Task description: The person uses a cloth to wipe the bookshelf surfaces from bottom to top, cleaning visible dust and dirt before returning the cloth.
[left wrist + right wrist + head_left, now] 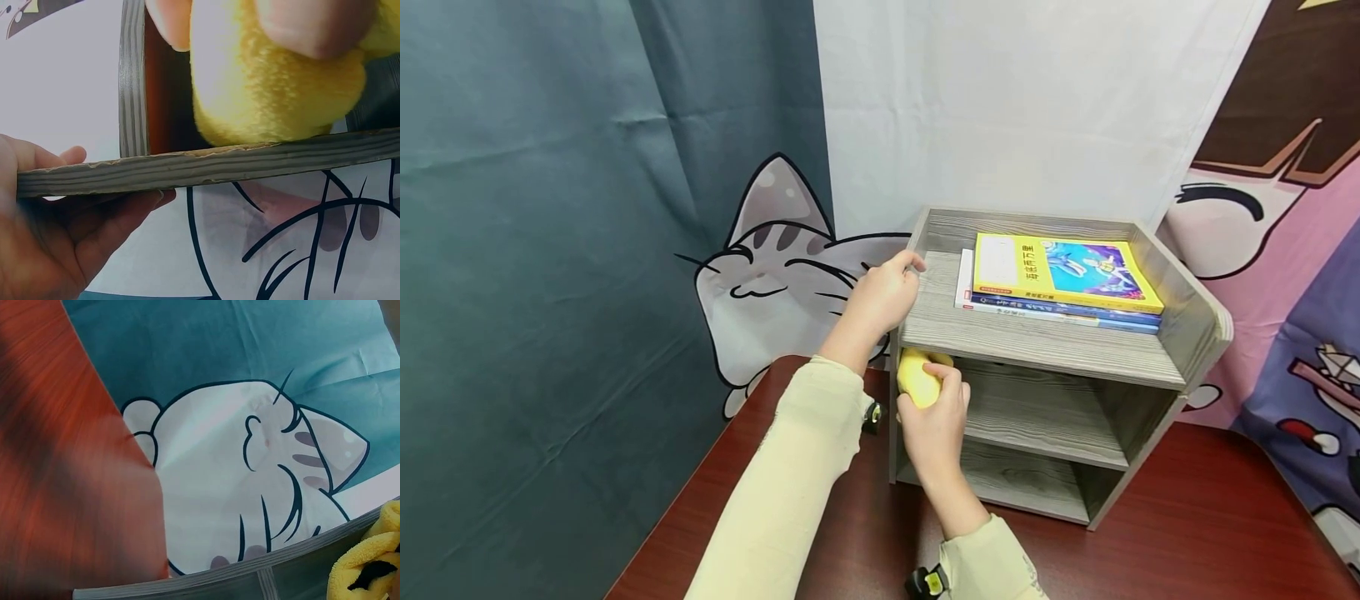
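My left hand (883, 293) grips the upper left side panel of a grey wood-grain shelf (940, 329). In the left wrist view, its thumb and fingers lie on either side of the panel edge (250, 167). Just below the top board, my right hand (936, 429) holds a bunched, fuzzy yellow cloth (917, 379) at the left end of the upper compartment. The cloth (275, 94) meets the inner side of the panel in the left wrist view. A dark patch shows on the cloth (353, 572) in the right wrist view, where the right hand is mostly out of frame.
Several books (1067, 275), a yellow one uppermost, lie stacked on the shelf's top board. Two lower compartments (1037, 412) face me. The shelf stands on a reddish-brown table (1195, 500), against printed curtains (760, 325) with a cartoon cat.
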`<move>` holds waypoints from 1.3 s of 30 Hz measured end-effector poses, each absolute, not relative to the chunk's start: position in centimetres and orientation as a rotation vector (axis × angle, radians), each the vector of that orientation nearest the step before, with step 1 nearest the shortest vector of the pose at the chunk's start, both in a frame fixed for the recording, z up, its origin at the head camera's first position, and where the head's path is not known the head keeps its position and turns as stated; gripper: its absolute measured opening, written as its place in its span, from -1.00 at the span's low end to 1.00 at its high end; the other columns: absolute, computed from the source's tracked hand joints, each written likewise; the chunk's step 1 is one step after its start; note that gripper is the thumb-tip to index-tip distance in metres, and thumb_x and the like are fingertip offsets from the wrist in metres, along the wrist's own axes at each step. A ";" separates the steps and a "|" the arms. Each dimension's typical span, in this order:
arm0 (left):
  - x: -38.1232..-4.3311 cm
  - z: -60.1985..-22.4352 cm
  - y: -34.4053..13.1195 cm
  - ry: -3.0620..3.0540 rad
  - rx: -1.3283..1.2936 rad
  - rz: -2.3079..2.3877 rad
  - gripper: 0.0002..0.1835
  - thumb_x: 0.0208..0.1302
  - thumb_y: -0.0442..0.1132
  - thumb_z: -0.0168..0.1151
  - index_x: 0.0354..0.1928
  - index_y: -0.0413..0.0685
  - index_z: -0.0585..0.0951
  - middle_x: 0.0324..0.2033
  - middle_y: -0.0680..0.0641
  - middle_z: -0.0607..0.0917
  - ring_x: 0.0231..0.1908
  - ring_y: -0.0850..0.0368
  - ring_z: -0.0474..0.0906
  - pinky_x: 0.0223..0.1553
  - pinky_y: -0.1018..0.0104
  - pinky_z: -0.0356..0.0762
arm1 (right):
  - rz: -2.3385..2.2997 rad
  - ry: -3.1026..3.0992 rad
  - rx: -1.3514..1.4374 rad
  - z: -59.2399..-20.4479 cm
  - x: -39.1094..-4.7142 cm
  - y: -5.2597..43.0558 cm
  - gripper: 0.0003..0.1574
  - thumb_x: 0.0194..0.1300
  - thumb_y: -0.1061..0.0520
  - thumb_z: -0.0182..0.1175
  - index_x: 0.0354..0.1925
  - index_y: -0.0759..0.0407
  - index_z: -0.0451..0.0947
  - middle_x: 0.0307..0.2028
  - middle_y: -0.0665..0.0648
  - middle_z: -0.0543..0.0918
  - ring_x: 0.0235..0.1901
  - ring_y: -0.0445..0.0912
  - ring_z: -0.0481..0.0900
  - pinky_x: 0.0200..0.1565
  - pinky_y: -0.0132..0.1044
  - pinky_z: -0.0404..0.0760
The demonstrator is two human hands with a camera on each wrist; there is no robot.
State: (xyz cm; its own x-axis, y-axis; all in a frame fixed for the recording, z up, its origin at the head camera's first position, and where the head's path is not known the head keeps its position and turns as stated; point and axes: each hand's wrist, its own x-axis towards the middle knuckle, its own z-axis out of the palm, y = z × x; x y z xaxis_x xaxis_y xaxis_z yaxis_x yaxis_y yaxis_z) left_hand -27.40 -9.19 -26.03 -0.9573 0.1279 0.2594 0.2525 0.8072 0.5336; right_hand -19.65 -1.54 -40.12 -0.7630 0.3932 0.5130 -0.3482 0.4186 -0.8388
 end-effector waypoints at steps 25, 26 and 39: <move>-27.6 -25.8 -8.8 -2.814 -0.299 -0.898 -0.61 0.40 -0.12 -0.34 0.11 0.27 0.42 -0.69 -0.03 0.37 -0.75 0.13 0.19 -0.67 0.33 0.22 | 1.107 -1.879 0.530 -40.9 -19.8 3.1 -0.45 -0.37 0.48 0.23 -0.26 0.18 0.51 -0.07 0.06 0.62 -0.31 -0.09 0.35 -0.33 -0.37 0.35; -27.6 -25.9 -8.7 -2.823 -0.306 -0.904 -0.61 0.41 -0.12 -0.35 0.12 0.27 0.42 -0.69 -0.03 0.36 -0.76 0.14 0.18 -0.68 0.34 0.22 | 1.086 -1.873 0.555 -41.1 -19.5 3.8 -0.44 -0.39 0.48 0.23 -0.27 0.17 0.52 -0.08 0.06 0.63 -0.31 -0.10 0.35 -0.33 -0.39 0.34; -27.1 -26.2 -9.4 -2.798 -0.298 -0.898 -0.60 0.38 -0.13 -0.35 0.11 0.26 0.43 -0.70 -0.02 0.36 -0.77 0.13 0.16 -0.69 0.32 0.18 | 1.666 -1.828 0.476 -35.6 -12.7 12.2 -0.39 -0.29 0.68 0.13 -0.19 0.31 0.48 -0.15 0.07 0.62 -0.30 -0.19 0.53 -0.53 -0.44 0.53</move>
State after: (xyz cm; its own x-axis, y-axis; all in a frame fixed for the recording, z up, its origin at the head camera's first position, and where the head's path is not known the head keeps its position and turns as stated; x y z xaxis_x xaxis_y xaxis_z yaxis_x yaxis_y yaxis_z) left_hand -27.14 -9.41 -26.17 -0.9623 0.1325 0.2375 0.2460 0.7965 0.5523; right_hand -12.67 12.22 -35.57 -0.7478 0.1369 0.6496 -0.6342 0.1421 -0.7600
